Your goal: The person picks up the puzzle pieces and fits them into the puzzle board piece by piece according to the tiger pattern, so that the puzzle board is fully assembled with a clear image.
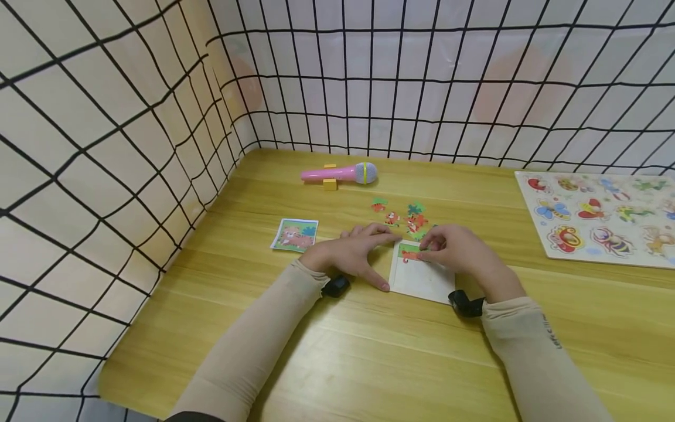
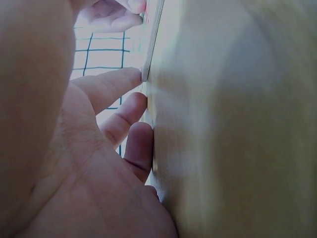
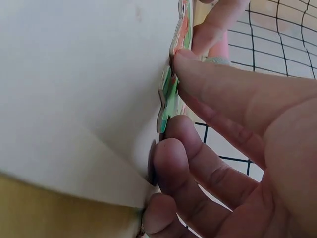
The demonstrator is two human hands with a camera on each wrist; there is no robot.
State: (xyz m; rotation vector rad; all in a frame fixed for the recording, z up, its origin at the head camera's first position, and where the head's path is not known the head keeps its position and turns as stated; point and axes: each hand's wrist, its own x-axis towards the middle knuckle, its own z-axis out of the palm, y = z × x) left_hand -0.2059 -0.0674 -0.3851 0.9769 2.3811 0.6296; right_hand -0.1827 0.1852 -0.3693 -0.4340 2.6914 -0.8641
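Note:
A white puzzle tray [image 1: 424, 282] lies on the table, a picture piece [image 1: 407, 253] with green and orange in its upper left corner. My left hand [image 1: 361, 252] is spread along the tray's left side, with thumb and forefinger touching its edge. In the left wrist view, the fingers [image 2: 114, 89] extend to the tray's rim. Over the tray's upper part, my right hand [image 1: 456, 252] pinches a green puzzle piece [image 3: 169, 99] beside the laid one. The fingertips partly hide it.
Loose puzzle pieces [image 1: 415, 221] lie behind the tray. A picture card [image 1: 295, 234] is left of it, and a pink toy microphone [image 1: 337, 173] rests on a yellow stand farther back. An insect picture board [image 1: 606, 220] lies at right. Black netting [image 1: 369, 82] borders the table.

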